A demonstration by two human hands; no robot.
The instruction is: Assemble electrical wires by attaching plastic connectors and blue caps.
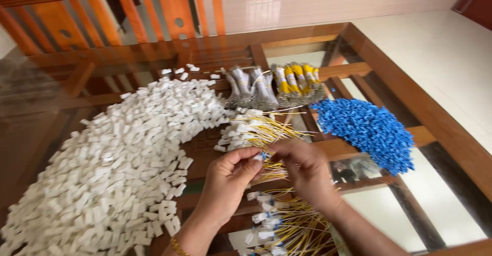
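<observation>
We note left hand [228, 176] and right hand [307, 171] pinched shut together on one small white piece [258, 157], just right of the big white pile [118, 158]; finished wired pieces [279, 225] few, so most remains.

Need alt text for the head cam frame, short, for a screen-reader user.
Two bare hands, left hand and right hand, pinch a small white and blue piece together over a glass-topped wooden table. Around them lie a big pile of white plastic pieces, a heap of blue pieces, yellow wires with white ends and bundled wires.
</observation>
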